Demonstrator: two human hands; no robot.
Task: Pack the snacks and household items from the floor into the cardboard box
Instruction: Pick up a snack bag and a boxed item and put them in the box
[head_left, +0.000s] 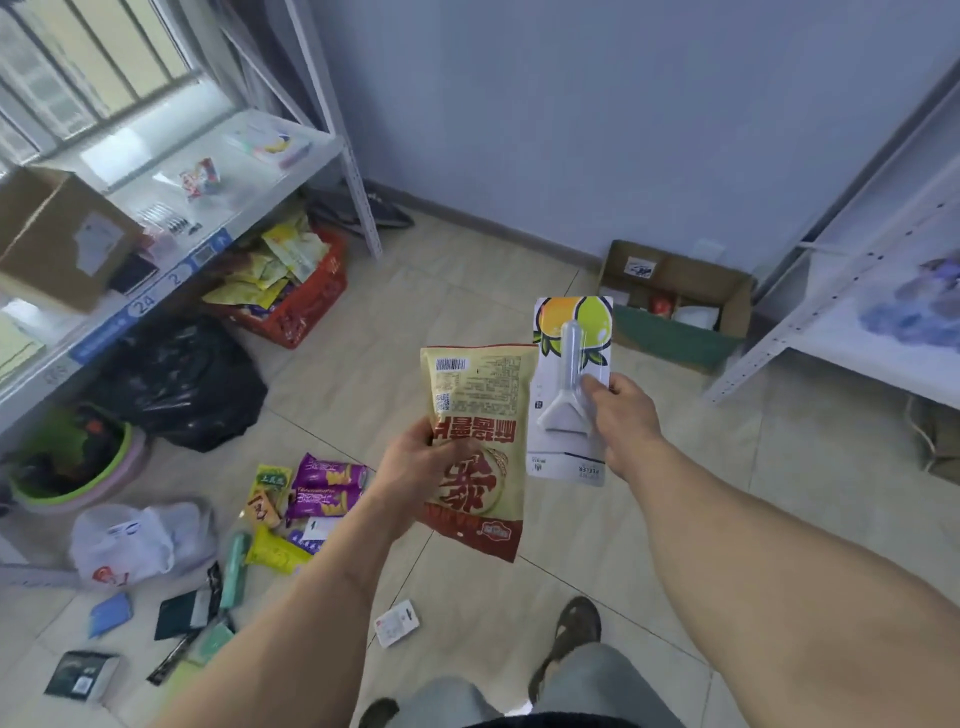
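Around us stand a grey shelf (291, 171) on the left and another shelf (857, 312) on the right, with a red crate (306, 306) of packets, a black bag (182, 384) and a green basin (78, 467) below the left one. Open tile floor (467, 291) lies between us and the cardboard box (675, 306) by the far wall. Our left hand (415, 462) grips one beige-and-red snack bag (478, 441), barcode upward, print upside down. Our right hand (623, 415) pinches one carded peeler (569, 384), a white card with orange and green fruit printed on it. Both are held up, side by side, well short of the box. On the floor at left we count two purple snack packs (324, 488) among yellow packets (275, 551) and a white plastic bag (135, 540)
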